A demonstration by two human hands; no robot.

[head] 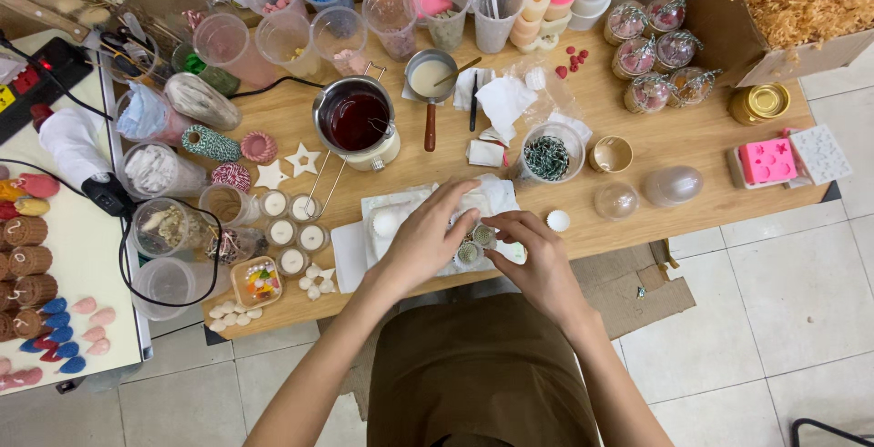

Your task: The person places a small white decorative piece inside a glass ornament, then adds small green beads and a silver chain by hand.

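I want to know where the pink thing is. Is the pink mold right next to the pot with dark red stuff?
No, the pink mold sits far off at the table's right end, while the pot stands near the middle.

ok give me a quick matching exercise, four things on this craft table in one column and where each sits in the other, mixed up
Things:
1. metal pot of dark red liquid
2. pink mould
3. box of straw-like filler
4. left hand

Places:
A. far right of the table
B. top right corner
C. centre of the table, above the hands
D. on the white cloth at the near edge, beside the right hand

Pairs: 1-C, 2-A, 3-B, 4-D
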